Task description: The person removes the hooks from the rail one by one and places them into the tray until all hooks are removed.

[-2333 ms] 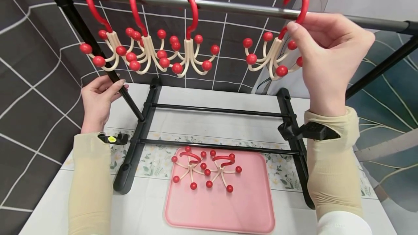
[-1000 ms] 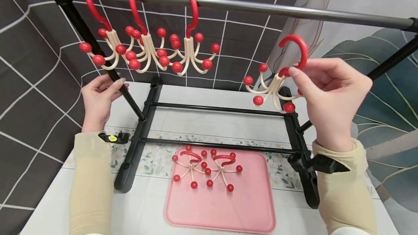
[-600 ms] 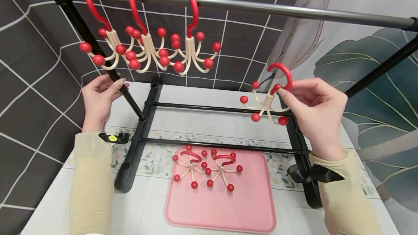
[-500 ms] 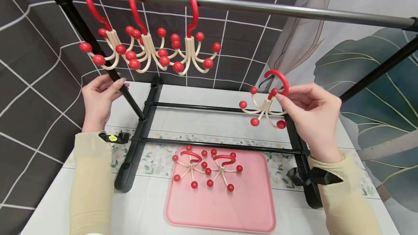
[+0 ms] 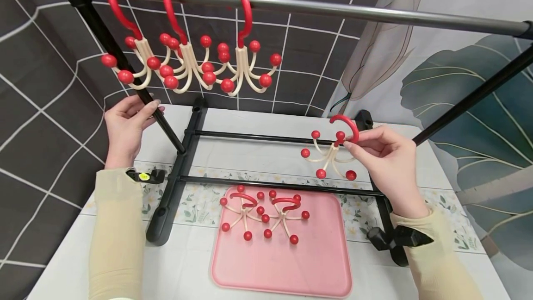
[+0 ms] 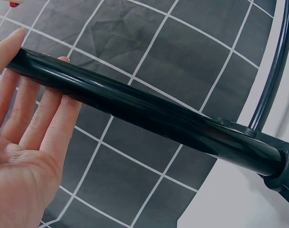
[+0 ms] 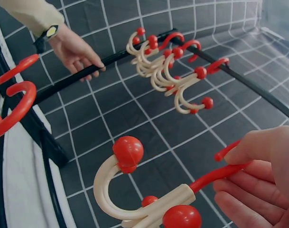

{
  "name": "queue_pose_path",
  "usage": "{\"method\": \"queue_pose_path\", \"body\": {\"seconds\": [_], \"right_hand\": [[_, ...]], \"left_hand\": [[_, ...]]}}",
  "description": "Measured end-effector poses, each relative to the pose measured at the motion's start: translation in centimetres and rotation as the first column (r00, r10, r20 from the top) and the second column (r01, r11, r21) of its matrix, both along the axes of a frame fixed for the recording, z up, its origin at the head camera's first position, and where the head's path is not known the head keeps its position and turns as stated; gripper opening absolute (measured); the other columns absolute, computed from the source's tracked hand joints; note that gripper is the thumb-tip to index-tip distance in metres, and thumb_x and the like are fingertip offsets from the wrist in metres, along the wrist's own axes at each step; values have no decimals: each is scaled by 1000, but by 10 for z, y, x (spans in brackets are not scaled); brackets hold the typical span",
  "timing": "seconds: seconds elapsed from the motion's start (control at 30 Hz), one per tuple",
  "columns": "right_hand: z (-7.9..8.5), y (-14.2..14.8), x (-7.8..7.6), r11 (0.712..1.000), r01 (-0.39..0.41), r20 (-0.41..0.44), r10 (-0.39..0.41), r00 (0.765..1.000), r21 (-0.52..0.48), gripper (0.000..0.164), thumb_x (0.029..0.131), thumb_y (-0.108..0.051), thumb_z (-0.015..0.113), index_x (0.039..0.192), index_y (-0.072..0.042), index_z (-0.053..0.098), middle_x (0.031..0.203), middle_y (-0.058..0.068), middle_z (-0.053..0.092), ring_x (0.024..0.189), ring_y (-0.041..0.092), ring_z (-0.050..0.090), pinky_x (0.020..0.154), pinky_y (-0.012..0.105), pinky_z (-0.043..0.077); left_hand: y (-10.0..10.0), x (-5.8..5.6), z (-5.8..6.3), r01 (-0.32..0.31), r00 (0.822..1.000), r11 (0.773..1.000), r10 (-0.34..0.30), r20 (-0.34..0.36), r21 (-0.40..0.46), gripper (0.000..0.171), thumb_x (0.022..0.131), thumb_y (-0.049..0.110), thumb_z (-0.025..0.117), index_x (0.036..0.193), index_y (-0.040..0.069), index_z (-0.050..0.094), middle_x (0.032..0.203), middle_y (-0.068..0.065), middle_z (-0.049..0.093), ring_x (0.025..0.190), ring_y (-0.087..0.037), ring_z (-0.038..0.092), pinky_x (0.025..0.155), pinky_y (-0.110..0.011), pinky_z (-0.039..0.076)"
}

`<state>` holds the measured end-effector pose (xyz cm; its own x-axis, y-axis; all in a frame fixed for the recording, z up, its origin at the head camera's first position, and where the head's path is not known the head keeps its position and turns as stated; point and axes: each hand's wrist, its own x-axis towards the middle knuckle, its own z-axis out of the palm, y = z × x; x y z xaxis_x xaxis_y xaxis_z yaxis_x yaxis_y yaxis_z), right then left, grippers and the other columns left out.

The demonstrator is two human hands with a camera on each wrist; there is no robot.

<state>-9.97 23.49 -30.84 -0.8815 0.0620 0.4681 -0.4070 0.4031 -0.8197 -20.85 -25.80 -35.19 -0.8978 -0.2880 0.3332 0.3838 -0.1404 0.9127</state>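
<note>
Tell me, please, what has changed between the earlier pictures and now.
The right hand has brought one red-hooked hanger down from the top rail, slightly to the left, toward the pink tray. It still pinches the hook; nothing was let go. Unchanged: three hangers hang on the rail, two others are on the tray, and the left hand holds the left post.

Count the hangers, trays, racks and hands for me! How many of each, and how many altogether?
Hangers: 6 (3 on the rack, 2 on the tray, 1 in the right hand)
Trays: 1
Racks: 1
Hands: 2 (the right hand and the left hand)
Total: 10
</note>
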Motion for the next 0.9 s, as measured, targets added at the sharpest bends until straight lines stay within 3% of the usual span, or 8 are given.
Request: {"method": "queue_pose_path", "body": {"seconds": [0.47,0.9], "right_hand": [[-29,8,7,991,-119,73,124,990,-62,16,82,17,75,95,10,69,92,5,74,80,11,75,75,27,59],[-35,20,9,964,-255,52,260,964,-81,18,80,21,75,91,9,67,92,10,71,80,14,75,75,27,59]], "left_hand": [[-1,0,-1,1,1000,1000,-1,-23,-7,35,85,0,82,116,-11,70,96,-12,74,81,-18,75,78,-25,59],[-2,-1,-2,2,1000,1000,-2,-22,-11,37,84,0,82,117,-12,69,97,-12,75,82,-18,75,78,-24,59]]}}
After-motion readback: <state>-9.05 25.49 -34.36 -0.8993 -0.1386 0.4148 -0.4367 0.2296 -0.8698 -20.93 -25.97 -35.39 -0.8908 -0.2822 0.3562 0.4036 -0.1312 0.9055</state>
